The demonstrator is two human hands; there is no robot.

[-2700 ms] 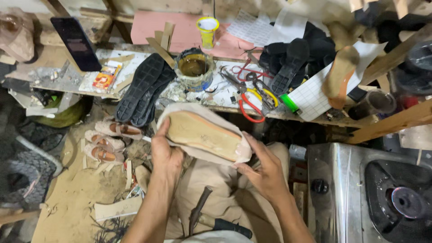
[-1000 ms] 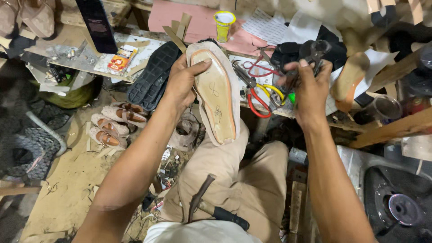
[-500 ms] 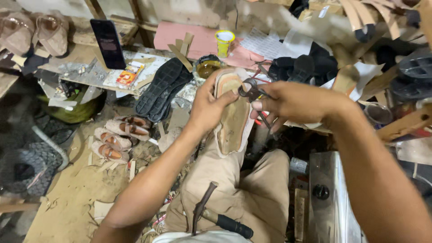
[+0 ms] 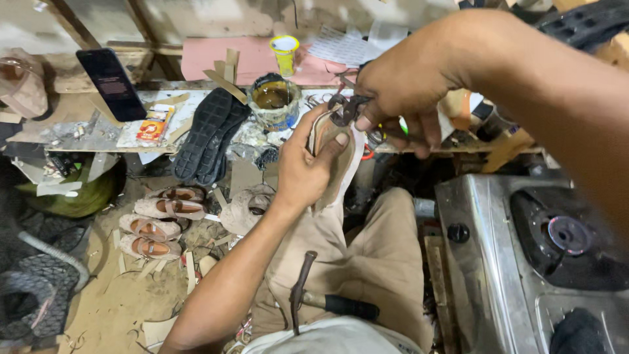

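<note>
Left hand (image 4: pixel 303 172) is wrapped tight around the shoe upper on its last (image 4: pixel 335 154), thumb pressed across the pale leather, holding it up on edge over the lap, just in front of the workbench's (image 4: pixel 85 134) near edge. Right hand (image 4: pixel 401 82) comes in from above, fingers curled firmly on a pair of dark pincers (image 4: pixel 346 110), and the tool's head sits right at the top end of the shoe, touching the leather there; whether its nose is biting the leather, I can't tell. The two hands are close together, almost meeting at that top end. On the lap lies a hammer (image 4: pixel 308 295) with a dark grip, untouched. On the bench, behind the shoe, stands an open tin of brown glue (image 4: pixel 273 101), with a pair of black soles (image 4: pixel 211 134) lying to its left and a dark phone (image 4: pixel 111 84) leaning further along toward the left end. A yellow cup (image 4: pixel 285 54) sits at the back edge. Down on the sandy floor to the left, small sandals (image 4: pixel 160 219) lie in a row. To the right, a steel gas stove (image 4: pixel 524 252) with its burner in view.
</note>
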